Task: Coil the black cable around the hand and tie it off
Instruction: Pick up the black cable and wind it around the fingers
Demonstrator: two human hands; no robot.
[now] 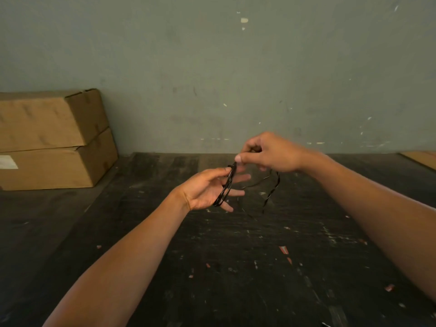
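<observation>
The thin black cable (227, 185) is wound in several loops across the palm and fingers of my left hand (207, 188), which is held palm up with its fingers straight. The thumb of that hand lies against the top of the loops. My right hand (269, 153) hovers just above and to the right, pinching the cable near the top of the coil between thumb and forefinger. From the right hand a loose length of cable hangs down in a curve, its free tail (271, 194) dangling over the dark table.
The dark, scuffed table top (212, 256) carries small red and white scraps. Two stacked cardboard boxes (54, 138) stand at the back left against a grey-green wall (212, 67). A flat piece of cardboard (422, 158) lies at the far right edge.
</observation>
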